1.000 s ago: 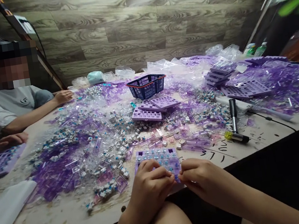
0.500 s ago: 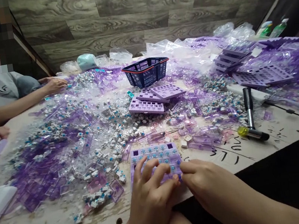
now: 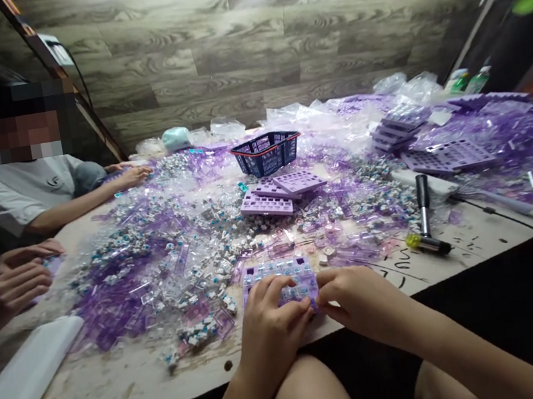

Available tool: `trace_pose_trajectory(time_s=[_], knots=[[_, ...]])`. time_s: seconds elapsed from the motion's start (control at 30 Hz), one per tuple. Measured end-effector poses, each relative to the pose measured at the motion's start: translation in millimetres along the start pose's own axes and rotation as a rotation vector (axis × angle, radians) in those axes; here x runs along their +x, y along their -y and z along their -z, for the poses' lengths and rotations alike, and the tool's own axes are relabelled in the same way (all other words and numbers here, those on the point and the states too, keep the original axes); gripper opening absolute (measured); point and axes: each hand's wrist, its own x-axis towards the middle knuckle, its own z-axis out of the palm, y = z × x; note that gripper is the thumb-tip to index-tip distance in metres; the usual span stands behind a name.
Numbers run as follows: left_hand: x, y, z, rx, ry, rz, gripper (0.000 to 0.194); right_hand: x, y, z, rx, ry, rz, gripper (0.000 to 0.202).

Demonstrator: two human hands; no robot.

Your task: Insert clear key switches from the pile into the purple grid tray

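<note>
Though visible, panel [image 3: 302, 281] under left grip [image 3: 272, 313]

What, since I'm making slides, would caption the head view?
Left hand and right hand at a purple plate, loose parts and a basket beyond.

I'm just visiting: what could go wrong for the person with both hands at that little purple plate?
The purple plate sits close to the front edge of the table, so a hard push from the left hand or right hand might tip or slide it off. Small loose parts lie heaped to its left, and a stray sleeve could scatter some. The hammer, also near that edge, might get knocked by the right arm.
</note>
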Motion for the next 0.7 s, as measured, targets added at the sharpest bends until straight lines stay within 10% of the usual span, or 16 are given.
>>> trace_pose_trajectory(time_s=[0.13,0.3,0.7], knots=[[-6,0,2.6,-0.028,-0.051,-0.024,0.011,1,-28,4,0.224,-0.205,-0.149,0.016],[-14,0,6.5,-0.021,-0.080,-0.020,0.013,20,-76,0,-0.033,-0.466,-0.535,0.027],[-26,7,11.2,-0.183,-0.145,-0.080,0.014,68,-127,-21,-0.142,-0.434,-0.562,0.040]])
